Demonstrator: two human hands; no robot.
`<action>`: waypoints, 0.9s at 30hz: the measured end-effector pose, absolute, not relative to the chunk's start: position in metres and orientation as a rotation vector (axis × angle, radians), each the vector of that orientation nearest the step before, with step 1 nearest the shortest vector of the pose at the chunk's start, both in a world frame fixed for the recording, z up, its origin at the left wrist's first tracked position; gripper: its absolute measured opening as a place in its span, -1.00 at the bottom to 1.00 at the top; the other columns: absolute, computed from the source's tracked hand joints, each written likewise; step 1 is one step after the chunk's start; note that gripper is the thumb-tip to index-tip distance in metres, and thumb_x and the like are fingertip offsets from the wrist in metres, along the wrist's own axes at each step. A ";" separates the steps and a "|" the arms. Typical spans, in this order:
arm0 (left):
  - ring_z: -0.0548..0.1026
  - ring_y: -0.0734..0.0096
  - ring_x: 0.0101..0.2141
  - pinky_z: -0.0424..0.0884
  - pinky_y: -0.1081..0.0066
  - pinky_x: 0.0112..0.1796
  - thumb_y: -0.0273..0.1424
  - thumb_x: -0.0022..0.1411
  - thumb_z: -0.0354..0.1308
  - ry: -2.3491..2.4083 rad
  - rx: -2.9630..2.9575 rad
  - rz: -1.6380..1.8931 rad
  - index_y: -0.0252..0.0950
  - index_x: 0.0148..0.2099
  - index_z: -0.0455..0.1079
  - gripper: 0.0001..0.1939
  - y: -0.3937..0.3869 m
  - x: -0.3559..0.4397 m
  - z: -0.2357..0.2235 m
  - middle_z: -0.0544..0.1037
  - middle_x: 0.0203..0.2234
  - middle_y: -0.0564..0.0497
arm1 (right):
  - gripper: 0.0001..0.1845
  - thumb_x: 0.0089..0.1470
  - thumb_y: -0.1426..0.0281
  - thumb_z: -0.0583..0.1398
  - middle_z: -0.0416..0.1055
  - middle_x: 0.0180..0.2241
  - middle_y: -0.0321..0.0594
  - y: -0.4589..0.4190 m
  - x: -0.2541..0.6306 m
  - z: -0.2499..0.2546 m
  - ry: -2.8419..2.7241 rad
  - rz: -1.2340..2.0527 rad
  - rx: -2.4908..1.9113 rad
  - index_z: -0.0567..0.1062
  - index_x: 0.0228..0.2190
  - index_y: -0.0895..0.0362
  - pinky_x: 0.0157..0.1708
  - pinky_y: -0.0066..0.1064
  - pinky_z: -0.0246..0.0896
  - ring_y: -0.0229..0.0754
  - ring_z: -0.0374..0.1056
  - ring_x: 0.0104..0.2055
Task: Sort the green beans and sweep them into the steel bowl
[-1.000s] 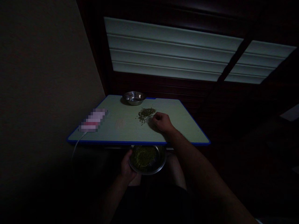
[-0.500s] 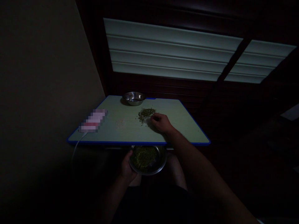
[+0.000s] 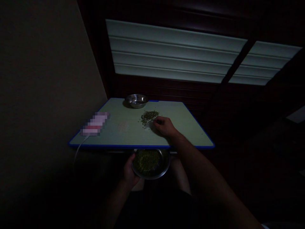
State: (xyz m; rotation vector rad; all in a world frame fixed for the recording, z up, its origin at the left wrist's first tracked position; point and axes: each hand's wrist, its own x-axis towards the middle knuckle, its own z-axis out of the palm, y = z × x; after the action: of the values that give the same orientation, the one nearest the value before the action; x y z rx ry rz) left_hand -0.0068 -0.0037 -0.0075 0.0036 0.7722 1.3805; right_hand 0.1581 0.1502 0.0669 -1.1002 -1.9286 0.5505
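My left hand [image 3: 130, 171] grips the left rim of a shiny metal bowl [image 3: 164, 171], held tilted below the front edge of the table. Many small green beans, like mung beans [image 3: 146, 160], lie in it. My right hand [image 3: 165, 126] is closed over the table, its fingers pinched on a small, pale, flat piece [image 3: 149, 124] whose kind is too dim to make out. That piece touches the near side of a spread pile of green beans [image 3: 149, 116] on the tabletop.
A second metal bowl [image 3: 136, 101] stands at the back of the pale, blue-edged table [image 3: 183, 127]. On the left lies a blurred-out phone-like device [image 3: 95, 124] with a white cable [image 3: 77, 151]. A faint pale patch of small bits [image 3: 123, 126] lies left of the beans.
Almost nothing differs. The pale piece in my right hand has shifted slightly toward me at the near edge of the pile. My left hand and its bowl stay in place.
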 end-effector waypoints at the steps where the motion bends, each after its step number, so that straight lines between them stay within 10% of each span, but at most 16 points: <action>1: 0.60 0.18 -0.32 0.44 0.14 -0.07 -0.39 0.18 0.04 0.766 0.004 1.378 -0.35 -0.30 0.53 -0.76 -0.004 -0.007 -0.008 0.66 -0.43 -0.09 | -0.84 -0.06 0.34 0.15 0.41 -0.50 -0.28 0.150 0.158 0.067 -1.941 0.552 -1.100 0.49 -0.47 0.16 -0.36 -0.42 0.12 -0.27 0.26 -0.43; 27: 0.61 0.15 -0.30 0.41 0.10 -0.03 -0.40 0.18 0.06 0.733 -0.009 1.379 -0.36 -0.30 0.55 -0.76 -0.006 -0.008 -0.007 0.66 -0.41 -0.11 | -0.85 -0.23 0.33 0.10 0.23 -0.65 -0.34 0.141 0.158 0.075 -1.841 0.697 -1.197 0.36 -0.66 0.15 -0.51 -0.45 -0.01 -0.31 0.12 -0.54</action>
State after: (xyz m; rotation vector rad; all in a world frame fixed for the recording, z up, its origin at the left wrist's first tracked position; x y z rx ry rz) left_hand -0.0083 -0.0055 -0.0073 -0.0092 0.7331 1.3790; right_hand 0.1579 0.1411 0.0755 -1.1972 -1.8406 0.6966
